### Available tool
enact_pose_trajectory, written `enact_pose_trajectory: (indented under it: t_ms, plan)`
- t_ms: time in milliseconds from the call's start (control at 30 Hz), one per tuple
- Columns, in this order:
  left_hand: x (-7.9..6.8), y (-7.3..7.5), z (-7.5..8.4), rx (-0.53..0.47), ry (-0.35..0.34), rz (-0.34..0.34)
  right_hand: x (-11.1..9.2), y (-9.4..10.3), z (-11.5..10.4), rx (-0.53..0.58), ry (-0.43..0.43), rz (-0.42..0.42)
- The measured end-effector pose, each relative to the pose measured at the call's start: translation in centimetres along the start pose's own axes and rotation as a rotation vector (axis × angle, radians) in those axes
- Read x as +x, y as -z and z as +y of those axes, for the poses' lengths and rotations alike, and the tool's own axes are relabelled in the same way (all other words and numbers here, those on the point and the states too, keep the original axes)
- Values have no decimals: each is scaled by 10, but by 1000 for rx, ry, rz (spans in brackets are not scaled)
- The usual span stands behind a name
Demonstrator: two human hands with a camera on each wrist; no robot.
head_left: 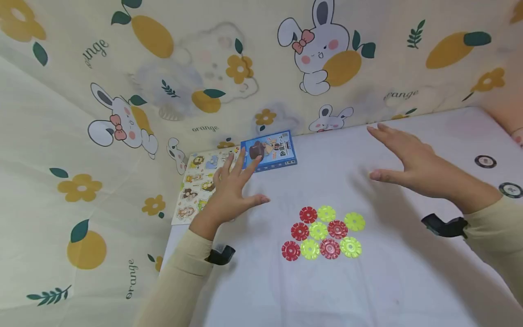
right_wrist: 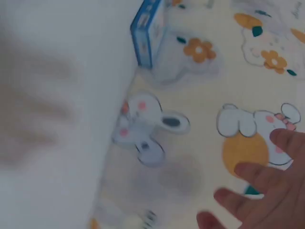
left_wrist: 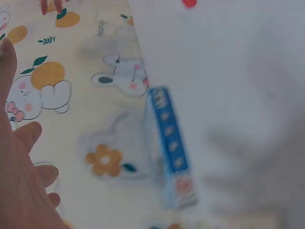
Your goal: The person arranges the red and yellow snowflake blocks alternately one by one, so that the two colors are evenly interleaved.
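Note:
Both hands hover above the white table with spread fingers and hold nothing. In the head view the left hand (head_left: 230, 193) is over the sticker sheet (head_left: 189, 190), its fingertips in front of the blue box (head_left: 273, 152). The right hand (head_left: 421, 165) is raised on the right side, its shadow falling on the table below. Between the hands and nearer the person, red slotted discs (head_left: 291, 250) and yellow-green slotted discs (head_left: 351, 247) lie flat in three rows. The left wrist view shows the left hand (left_wrist: 21, 171) apart from the box; the right wrist view shows the right hand (right_wrist: 267, 186) with fingers apart.
Two black-and-white round chips lie at the right, one chip (head_left: 485, 161) farther back and another chip (head_left: 510, 190) near the right sleeve. A patterned cloth (head_left: 261, 59) with rabbits and oranges borders the table (head_left: 253, 290) at the back and left.

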State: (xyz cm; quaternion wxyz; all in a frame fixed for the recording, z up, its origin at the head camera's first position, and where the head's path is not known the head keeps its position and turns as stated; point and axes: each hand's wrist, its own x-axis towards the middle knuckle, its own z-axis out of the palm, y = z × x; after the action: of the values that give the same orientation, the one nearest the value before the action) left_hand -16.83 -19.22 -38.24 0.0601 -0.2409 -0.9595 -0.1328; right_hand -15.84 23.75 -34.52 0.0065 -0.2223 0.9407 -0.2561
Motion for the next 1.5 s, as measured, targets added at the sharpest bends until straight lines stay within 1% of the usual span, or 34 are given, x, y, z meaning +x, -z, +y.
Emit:
enact_pose_trajectory:
  t_ms: [67,133,233,300,400,467,533,633,667,733,800,833,900,967,1033,1067,1100,1167,1233,1300,1367,1400,1433,1500]
  plan:
    - [-1,-16,4,-80,1,-9,0,-17,-1,139,-9,-8]
    - [-3,-35,9,-157,8,-19,0,-38,0,265,-25,-9]
    - [-7,-67,20,-280,41,-27,-1,-77,-1,378,-62,-11]
    - [-11,-87,29,-345,71,-38,0,-102,-1,423,-77,-32]
    - [-15,-114,44,-441,101,-67,1,-133,-4,407,-104,-78]
    - [-15,-128,54,-457,103,-81,2,-149,-4,341,-112,-102]
    - [-14,-140,63,-440,101,-65,3,-160,-5,252,-117,-110]
    - [-10,-151,73,-350,122,-8,3,-170,-6,141,-120,-94]
    - [-8,-153,75,-331,136,11,3,-172,-6,121,-123,-82]
    - [-4,-154,79,-319,165,36,5,-172,-7,113,-123,-57]
    - [0,-152,80,-355,193,41,7,-171,-8,142,-129,-46]
    - [2,-152,79,-390,208,36,9,-170,-9,167,-135,-51]
    - [3,-149,75,-502,232,23,12,-167,-10,237,-162,-86]
    - [4,-145,67,-622,269,29,16,-165,-13,310,-188,-126]
    - [5,-140,56,-716,321,62,22,-161,-15,369,-201,-151]
    - [5,-137,50,-739,350,87,25,-158,-17,392,-203,-154]
    - [6,-134,42,-741,381,118,30,-156,-20,409,-204,-155]
    - [10,-129,27,-703,452,182,42,-154,-24,427,-204,-156]
    - [12,-126,12,-627,506,224,56,-156,-29,439,-213,-163]
    - [11,-126,2,-535,530,227,71,-162,-33,447,-230,-182]
    - [9,-126,-2,-454,515,209,83,-167,-34,445,-241,-195]
    - [6,-126,-2,-421,489,187,87,-170,-34,438,-238,-196]
    - [2,-126,-2,-389,459,154,90,-172,-35,426,-234,-196]
    - [-8,-123,2,-335,392,62,92,-175,-37,393,-218,-192]
